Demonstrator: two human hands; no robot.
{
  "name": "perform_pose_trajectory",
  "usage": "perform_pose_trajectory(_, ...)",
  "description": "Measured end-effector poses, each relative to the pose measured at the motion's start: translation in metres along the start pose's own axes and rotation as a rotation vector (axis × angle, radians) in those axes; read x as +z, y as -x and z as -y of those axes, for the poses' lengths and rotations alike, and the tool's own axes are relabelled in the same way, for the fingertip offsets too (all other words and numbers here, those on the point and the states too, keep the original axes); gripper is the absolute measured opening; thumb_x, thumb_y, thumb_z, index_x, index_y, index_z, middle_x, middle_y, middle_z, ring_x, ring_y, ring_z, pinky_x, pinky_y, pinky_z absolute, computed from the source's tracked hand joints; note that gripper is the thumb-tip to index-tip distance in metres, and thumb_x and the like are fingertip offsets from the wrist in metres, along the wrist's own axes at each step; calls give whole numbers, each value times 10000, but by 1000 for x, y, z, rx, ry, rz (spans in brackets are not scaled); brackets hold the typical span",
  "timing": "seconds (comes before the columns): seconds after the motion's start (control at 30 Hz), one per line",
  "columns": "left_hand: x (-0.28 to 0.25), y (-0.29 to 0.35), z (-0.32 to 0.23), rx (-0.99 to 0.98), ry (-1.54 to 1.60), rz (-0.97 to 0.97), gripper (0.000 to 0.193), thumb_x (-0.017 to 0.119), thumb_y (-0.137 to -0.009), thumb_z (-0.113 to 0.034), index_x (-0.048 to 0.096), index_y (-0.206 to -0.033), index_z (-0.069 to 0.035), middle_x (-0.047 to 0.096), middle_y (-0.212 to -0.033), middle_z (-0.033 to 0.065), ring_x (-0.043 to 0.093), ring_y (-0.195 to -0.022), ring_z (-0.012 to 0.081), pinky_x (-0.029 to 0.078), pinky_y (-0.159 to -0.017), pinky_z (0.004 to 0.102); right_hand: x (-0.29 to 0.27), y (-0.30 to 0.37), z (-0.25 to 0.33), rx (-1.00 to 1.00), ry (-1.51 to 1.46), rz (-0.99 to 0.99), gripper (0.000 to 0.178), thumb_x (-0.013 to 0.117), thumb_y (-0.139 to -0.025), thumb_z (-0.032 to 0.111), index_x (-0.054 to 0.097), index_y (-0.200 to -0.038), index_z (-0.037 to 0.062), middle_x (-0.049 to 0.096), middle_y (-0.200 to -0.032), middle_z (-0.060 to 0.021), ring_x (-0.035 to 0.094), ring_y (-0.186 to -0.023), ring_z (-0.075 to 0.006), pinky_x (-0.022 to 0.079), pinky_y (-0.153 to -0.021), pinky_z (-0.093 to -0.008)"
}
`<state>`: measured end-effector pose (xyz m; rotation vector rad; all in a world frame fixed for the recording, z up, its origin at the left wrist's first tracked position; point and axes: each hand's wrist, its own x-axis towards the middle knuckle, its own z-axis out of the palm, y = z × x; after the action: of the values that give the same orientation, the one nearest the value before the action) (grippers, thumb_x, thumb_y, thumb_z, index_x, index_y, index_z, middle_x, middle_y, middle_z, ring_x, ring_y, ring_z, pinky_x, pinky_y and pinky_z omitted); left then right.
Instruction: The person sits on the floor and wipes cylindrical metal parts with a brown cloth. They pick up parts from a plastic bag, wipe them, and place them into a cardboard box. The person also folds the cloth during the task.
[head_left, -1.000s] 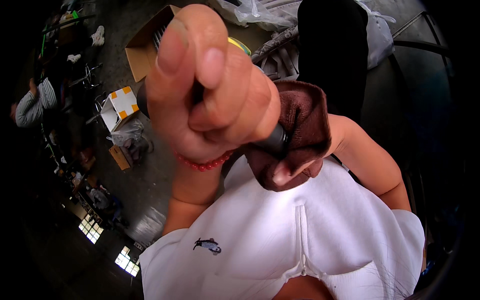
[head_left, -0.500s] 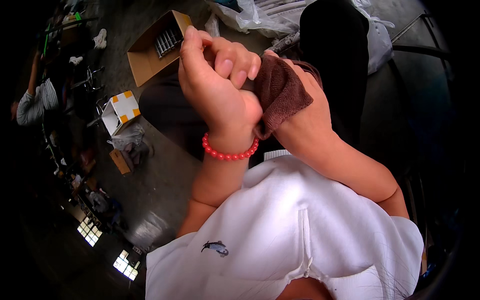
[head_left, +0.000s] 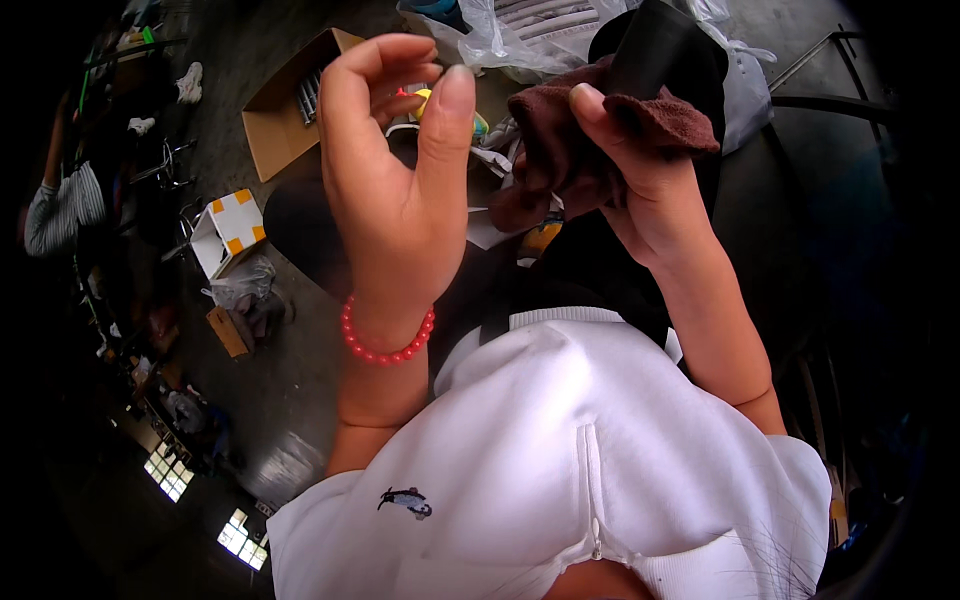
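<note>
My left hand (head_left: 395, 200) is raised in front of me with fingers curled and thumb apart, and nothing shows in it. A red bead bracelet (head_left: 386, 350) sits on its wrist. My right hand (head_left: 655, 205) grips a dark brown cloth (head_left: 565, 150), thumb pressed on top. The cloth lies against a black cylindrical object (head_left: 665, 50) just above that hand. How the object is held is hidden. The hands are a short gap apart, not touching.
On the floor below lie an open cardboard box (head_left: 285, 115) with metal parts, a small white and orange box (head_left: 228, 228) and clear plastic bags (head_left: 500, 35). Another person in a striped sleeve (head_left: 60, 205) works at the far left. My white shirt (head_left: 600, 470) fills the lower view.
My left hand has let go of the dark object, opened and drawn away to the left. The right hand with the brown cloth has moved right and up, into full view.
</note>
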<state>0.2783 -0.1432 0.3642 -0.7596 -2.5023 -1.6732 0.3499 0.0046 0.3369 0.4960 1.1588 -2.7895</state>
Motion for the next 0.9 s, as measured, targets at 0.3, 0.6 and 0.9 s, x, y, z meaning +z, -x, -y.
perform_pose_trajectory(0.3,36,58,-6,-74,-230,125,313,601,-812,-25,506,-1100,52,558,-1071,175,590,-939,309,469,-826,361,21,1,-9,-333,142,-188,236,759,-761,111,609,-902,-4,671,-832,-56,634,-768,-97,510,-650,-234)
perform_pose_trajectory(0.6,24,58,-11,-168,-69,512,385,634,-861,-278,493,-1072,11,582,-799,143,576,-662,334,468,-587,386,15,4,7,-214,92,-82,269,746,-771,61,577,-977,24,650,-871,-57,630,-786,-115,517,-702,-250)
perform_pose_trajectory(0.9,15,58,-11,-836,1734,866,452,574,-879,-469,419,-824,-49,396,-591,0,420,-460,117,334,-417,229,7,-10,13,-246,-132,386,460,720,-797,273,495,-1083,-8,622,-832,-115,646,-866,-244,523,-834,-368)
